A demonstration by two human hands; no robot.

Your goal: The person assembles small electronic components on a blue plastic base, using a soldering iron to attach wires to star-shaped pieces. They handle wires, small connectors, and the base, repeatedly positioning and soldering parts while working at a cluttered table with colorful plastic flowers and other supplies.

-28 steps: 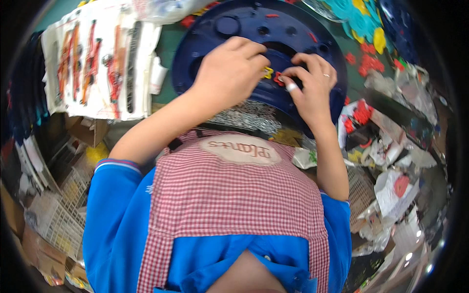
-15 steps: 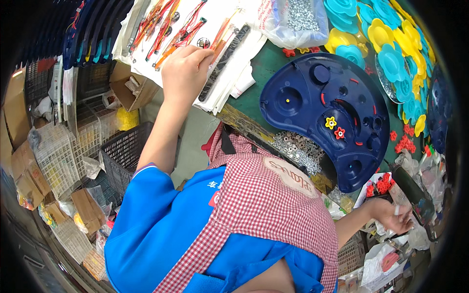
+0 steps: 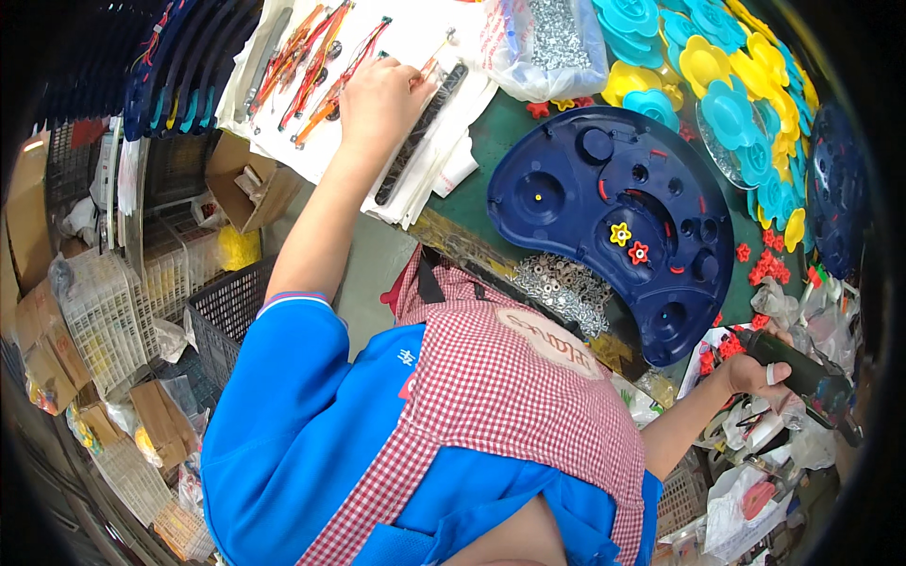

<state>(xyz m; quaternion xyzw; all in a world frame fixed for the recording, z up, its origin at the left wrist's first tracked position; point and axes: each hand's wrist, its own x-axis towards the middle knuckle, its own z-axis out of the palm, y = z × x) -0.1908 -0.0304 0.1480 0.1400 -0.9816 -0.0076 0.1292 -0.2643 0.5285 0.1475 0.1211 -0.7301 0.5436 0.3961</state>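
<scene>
My left hand (image 3: pixel 379 106) is over the white paper at the far left of the bench, fingers closed in a pinch on thin orange wires (image 3: pixel 434 62), partly hidden by the hand. Beside it lie several bundles of red and orange wires (image 3: pixel 300 58) and a long black strip (image 3: pixel 422 132). At the right, my right hand (image 3: pixel 758 377) is closed around a dark green cylindrical tool (image 3: pixel 819 379); some fingertips show beyond it. Between the hands sits a dark blue curved plastic shell (image 3: pixel 566 203), carrying a yellow star-shaped piece (image 3: pixel 619 234) and a red one (image 3: pixel 639 252).
A plastic bag of small screws (image 3: pixel 557 42) stands at the back. Turquoise and yellow flower-shaped parts (image 3: pixel 727 104) crowd the far right, with red pieces (image 3: pixel 769 269) nearby. Loose metal hardware (image 3: pixel 563 288) lies along the near bench edge. Crates (image 3: pixel 226 311) stand at the left.
My left hand has shifted right over the orange wires. My right hand was open below the green tool and has moved up and closed on it. The view has shifted slightly.
</scene>
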